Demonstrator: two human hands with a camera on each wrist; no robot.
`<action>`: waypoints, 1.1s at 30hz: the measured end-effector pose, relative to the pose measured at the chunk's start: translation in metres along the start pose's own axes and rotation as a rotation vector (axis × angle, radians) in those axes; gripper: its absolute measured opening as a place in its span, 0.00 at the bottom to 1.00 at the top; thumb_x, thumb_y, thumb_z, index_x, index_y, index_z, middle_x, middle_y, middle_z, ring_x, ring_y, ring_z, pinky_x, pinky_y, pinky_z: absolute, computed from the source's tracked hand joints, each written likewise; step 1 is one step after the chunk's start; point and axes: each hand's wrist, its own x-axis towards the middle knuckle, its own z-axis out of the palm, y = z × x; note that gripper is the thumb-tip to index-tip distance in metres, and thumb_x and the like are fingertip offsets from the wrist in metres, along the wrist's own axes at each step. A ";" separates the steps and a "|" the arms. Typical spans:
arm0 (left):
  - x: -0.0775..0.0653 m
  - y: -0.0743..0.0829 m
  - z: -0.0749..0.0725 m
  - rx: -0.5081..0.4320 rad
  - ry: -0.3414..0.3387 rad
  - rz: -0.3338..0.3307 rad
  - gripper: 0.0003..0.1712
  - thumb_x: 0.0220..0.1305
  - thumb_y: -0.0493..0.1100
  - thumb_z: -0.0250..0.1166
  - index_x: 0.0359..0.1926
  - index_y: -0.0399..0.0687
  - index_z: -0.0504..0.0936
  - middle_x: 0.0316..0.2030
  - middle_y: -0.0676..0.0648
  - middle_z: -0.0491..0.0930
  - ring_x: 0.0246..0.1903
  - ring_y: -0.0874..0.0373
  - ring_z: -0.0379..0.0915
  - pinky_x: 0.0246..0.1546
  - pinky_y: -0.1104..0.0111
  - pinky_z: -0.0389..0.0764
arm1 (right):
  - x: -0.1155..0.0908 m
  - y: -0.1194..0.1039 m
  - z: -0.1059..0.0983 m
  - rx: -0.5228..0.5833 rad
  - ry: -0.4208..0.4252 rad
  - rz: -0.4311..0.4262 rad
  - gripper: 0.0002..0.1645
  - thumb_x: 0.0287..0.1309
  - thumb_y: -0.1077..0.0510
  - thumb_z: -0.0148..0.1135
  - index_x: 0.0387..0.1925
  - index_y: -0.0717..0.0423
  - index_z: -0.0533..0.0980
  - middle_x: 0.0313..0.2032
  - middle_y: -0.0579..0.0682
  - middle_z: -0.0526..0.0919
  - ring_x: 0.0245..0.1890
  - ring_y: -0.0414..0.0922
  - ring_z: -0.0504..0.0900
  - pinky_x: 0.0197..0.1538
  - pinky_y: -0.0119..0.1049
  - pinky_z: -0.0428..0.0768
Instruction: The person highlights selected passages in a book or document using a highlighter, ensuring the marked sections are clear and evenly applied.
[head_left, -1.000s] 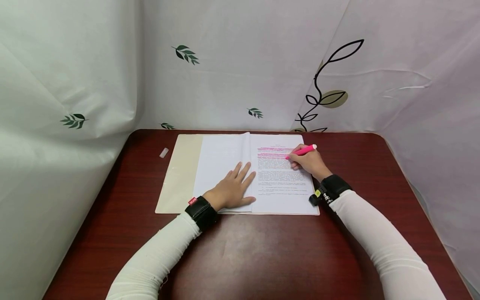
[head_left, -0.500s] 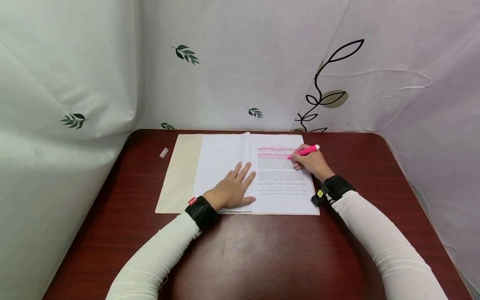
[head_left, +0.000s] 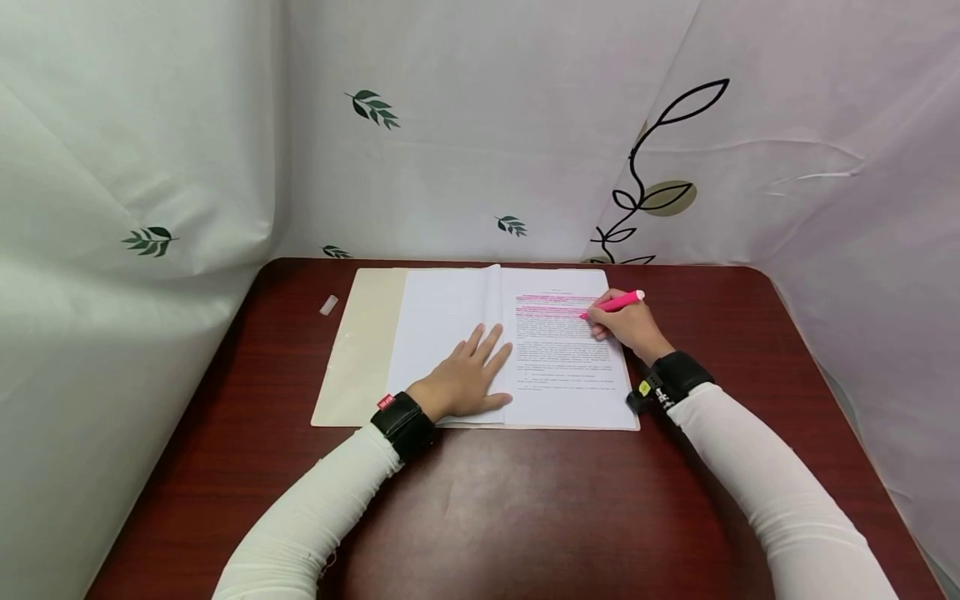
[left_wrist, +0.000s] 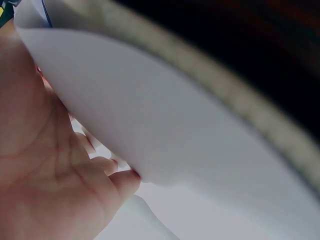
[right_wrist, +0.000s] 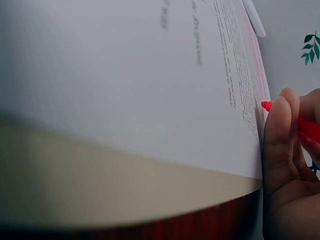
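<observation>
My right hand grips a pink highlighter, its tip down on a line of text on the printed page. Pink strokes cover several lines near the top of that page. In the right wrist view the highlighter pokes out between the fingers, its tip right at the paper. My left hand lies flat with spread fingers across the blank left page, close to the fold. The left wrist view shows the palm against white paper. The pages lie in an opened cream folder.
A small clear cap lies on the dark red table, left of the folder. White patterned cloth hangs behind the table and along both sides. Each wrist wears a black strap.
My right hand has slid slightly rightward along the text line with the highlighter, lengthening the pink stroke a little. The left hand has stayed in place.
</observation>
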 end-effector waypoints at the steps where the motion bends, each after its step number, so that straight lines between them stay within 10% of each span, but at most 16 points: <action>1: 0.000 0.000 0.000 0.001 0.000 0.000 0.50 0.75 0.71 0.48 0.83 0.47 0.47 0.83 0.38 0.35 0.82 0.35 0.32 0.77 0.45 0.57 | 0.000 0.000 -0.001 -0.003 0.001 0.000 0.15 0.64 0.54 0.69 0.43 0.62 0.77 0.28 0.49 0.86 0.22 0.37 0.84 0.32 0.29 0.85; 33: -0.001 0.000 -0.003 0.003 -0.008 0.006 0.50 0.75 0.71 0.48 0.83 0.46 0.46 0.83 0.37 0.34 0.82 0.35 0.31 0.77 0.45 0.57 | -0.002 0.004 -0.011 0.024 0.004 -0.005 0.16 0.65 0.56 0.69 0.44 0.65 0.76 0.28 0.49 0.85 0.22 0.35 0.83 0.32 0.28 0.86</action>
